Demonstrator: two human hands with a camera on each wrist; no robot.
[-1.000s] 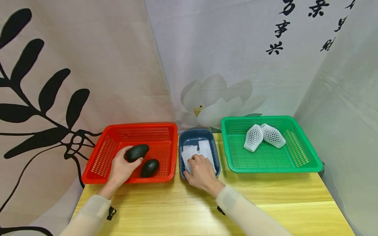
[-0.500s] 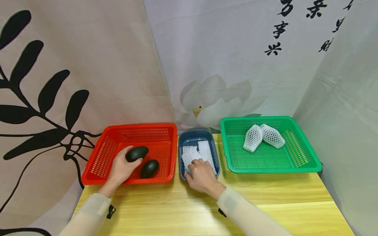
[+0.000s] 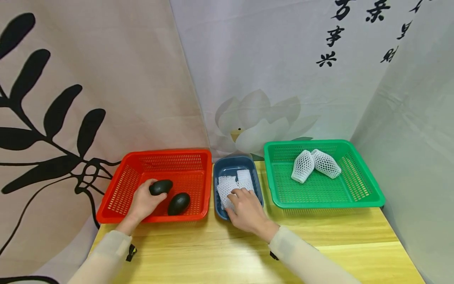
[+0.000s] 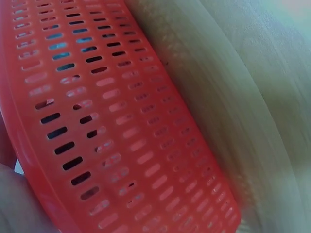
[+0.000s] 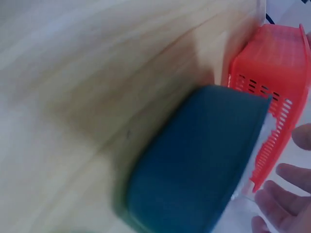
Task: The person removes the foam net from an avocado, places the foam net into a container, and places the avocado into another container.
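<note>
In the head view the left hand grips a dark green oval fruit between thumb and fingers inside the red basket. A second dark fruit lies beside it in the basket. The right hand is over the near side of the blue tray, fingers loosely bent by the white foam nets; the right wrist view shows these fingers apart, holding nothing visible. Part of the left hand shows behind the red basket wall in the left wrist view.
The green basket stands on the right with two white foam nets inside, each appearing bulged. Wooden table extends in front of the containers. A printed curtain hangs behind.
The left hand has shifted slightly left and down with its fruit. The right hand has drawn back a little to the right and nearer, off the nets.
</note>
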